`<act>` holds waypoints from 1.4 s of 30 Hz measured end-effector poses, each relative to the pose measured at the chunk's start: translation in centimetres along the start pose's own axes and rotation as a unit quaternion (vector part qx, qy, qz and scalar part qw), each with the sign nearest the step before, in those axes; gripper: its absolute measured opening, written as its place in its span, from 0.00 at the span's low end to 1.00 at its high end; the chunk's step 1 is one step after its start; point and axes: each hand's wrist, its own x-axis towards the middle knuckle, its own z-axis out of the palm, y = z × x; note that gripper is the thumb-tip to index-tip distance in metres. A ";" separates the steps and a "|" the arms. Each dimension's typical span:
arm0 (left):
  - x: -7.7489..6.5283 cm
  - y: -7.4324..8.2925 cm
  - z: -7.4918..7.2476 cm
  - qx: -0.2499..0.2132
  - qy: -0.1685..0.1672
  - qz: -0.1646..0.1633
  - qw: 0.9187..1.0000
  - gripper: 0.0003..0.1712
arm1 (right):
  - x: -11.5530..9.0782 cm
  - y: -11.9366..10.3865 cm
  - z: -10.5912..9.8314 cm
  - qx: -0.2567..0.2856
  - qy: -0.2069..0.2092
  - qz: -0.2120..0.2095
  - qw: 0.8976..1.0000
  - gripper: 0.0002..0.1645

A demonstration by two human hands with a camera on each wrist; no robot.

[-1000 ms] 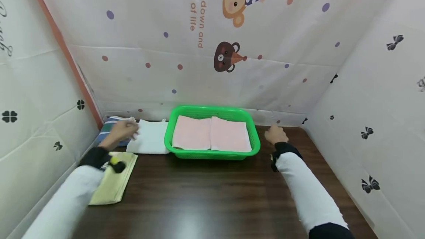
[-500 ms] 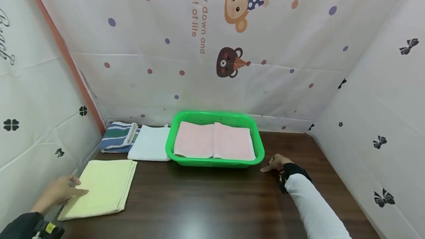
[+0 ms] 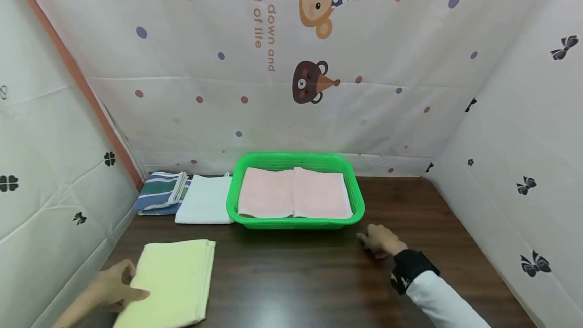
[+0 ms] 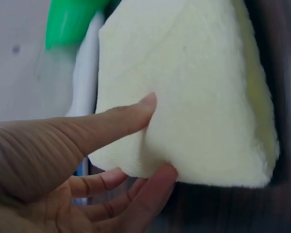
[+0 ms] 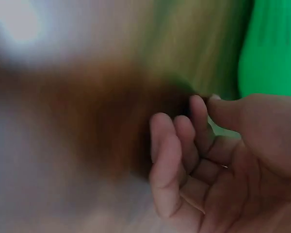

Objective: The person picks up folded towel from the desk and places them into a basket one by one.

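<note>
A folded pale yellow towel (image 3: 170,285) lies on the near left of the table. My left hand (image 3: 111,287) pinches its left edge, thumb on top and fingers at the edge below, as the left wrist view shows up close on the towel (image 4: 184,107). My right hand (image 3: 380,241) is over the table just right of and nearer than the green basket (image 3: 300,223). Its fingers (image 5: 165,165) are loosely curled with nothing between them. Two folded pink towels (image 3: 266,194) lie side by side in the basket.
Left of the basket lies a folded white towel (image 3: 205,201), and beyond it a blue, green and white striped towel (image 3: 159,194). Printed sheets (image 3: 218,115) form walls at the back and both sides of the dark wood table (image 3: 282,272).
My left hand has come from the back left to the yellow towel, taken its edge and moved it nearer and to the right. My right hand has drawn back from the basket's side.
</note>
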 end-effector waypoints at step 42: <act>0.9 16.8 10.4 -0.261 -0.147 0.095 0.949 0.18 | -2.0 -12.7 9.1 0.132 -0.062 -0.119 0.982 0.30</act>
